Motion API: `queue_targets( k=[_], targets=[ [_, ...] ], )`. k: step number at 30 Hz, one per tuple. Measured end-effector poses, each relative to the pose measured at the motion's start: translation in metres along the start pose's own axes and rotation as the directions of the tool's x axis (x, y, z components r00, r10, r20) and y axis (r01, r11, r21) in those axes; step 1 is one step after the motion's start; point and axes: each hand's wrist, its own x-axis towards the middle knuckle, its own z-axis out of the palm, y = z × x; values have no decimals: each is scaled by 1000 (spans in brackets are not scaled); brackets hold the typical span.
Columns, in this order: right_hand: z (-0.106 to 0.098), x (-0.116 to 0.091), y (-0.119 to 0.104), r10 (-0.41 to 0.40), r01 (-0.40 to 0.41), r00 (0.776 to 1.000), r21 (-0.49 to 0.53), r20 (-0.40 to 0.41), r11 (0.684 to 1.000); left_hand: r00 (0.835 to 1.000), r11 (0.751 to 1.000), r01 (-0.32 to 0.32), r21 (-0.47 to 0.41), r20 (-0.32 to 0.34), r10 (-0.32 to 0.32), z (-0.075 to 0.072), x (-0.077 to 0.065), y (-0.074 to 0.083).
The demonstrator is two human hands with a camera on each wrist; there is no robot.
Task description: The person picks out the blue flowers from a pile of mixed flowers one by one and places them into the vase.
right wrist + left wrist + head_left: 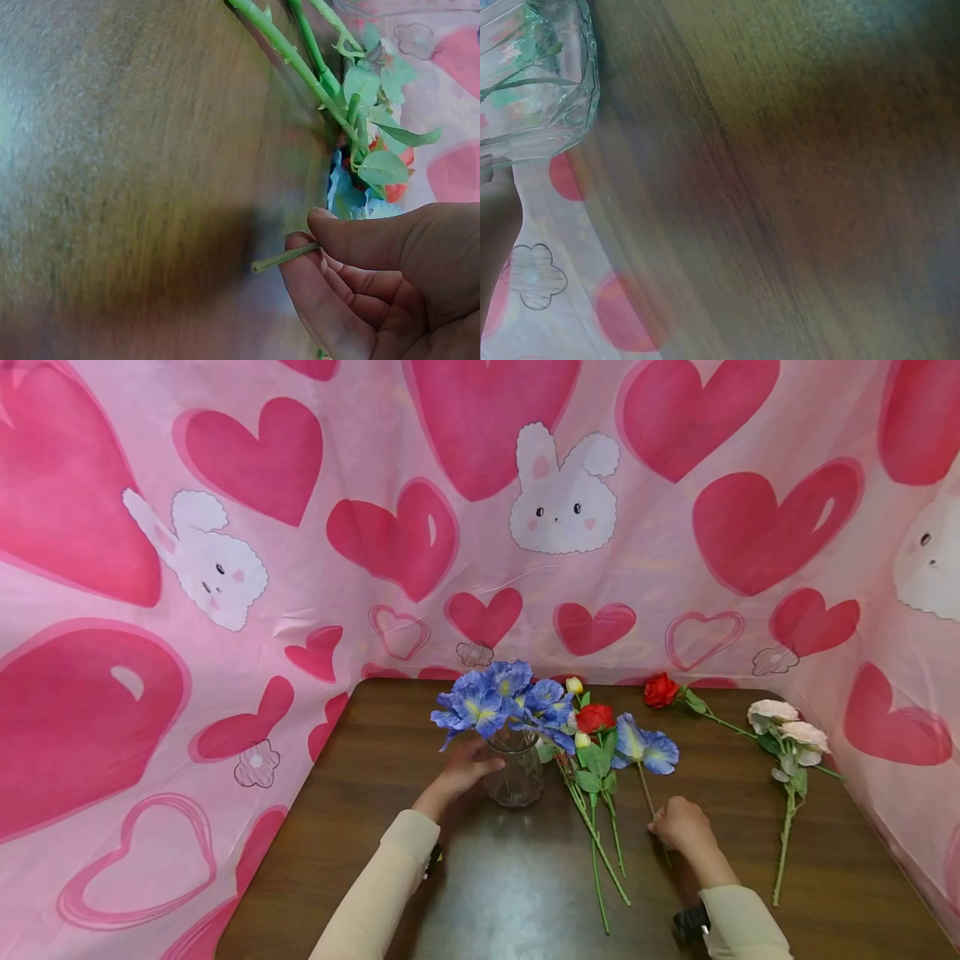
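A clear glass vase (pixel 513 781) stands upright with several blue irises (pixel 480 703) fanned out over its rim. My left hand (pixel 463 770) holds the vase at its left side, the thumb in front and the fingers partly hidden behind the glass. In the left wrist view, stems show through the vase wall (pixel 592 82). To the right, my right hand (pixel 684 825) pinches a single blue iris (pixel 647 745) low on its stem. The cut end of that stem (pixel 274 262) sticks out between thumb and fingers in the right wrist view.
Between the vase and the right hand lie a red rose (pixel 596 718) and small yellow buds (pixel 574 685) with long green stems. Another red rose (pixel 661 690) lies at the back right, near pale pink roses (pixel 802 735). A heart-patterned cloth (pixel 420 443) hangs around the wooden table (pixel 360 777).
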Motion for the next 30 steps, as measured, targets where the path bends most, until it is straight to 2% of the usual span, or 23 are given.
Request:
queue_targets(
  k=[3, 10, 14, 17, 20, 21, 24, 30],
  targets=[
    [-2, 0, 1, -5, 4, 1000, -7, -22, 1000, 1000, 999, -9, -49, 25, 11, -1, 0, 1],
    [-6, 0, 4, -15, 15, 997, 0, -75, 1000, 1000, 1000, -20, -20, 6, 20, 0, 0, 0],
    [-8, -1, 4, -15, 17, 996, 17, -93, 1000, 1000, 999, -29, -41, 9, 30, 0, -1, -1],
    [-10, -2, 3, -10, 14, 995, 33, -102, 999, 999, 999, -25, -39, 34, 26, -2, -6, 13],
    [-12, -2, 1, -13, 18, 992, 42, -128, 999, 999, 999, -10, -30, 43, 11, -4, -6, 14],
    [-12, -1, 1, -14, 20, 990, 45, -140, 999, 999, 1000, -5, -21, 41, 6, -4, -5, 14],
    [-14, -1, -2, -22, 31, 983, 45, -184, 999, 1000, 1000, 6, -25, 17, -5, -2, 0, 0],
    [-16, 0, -9, -43, 59, 960, 50, -277, 997, 1000, 1000, 7, -5, -14, -8, -1, -2, 2]
  ],
)
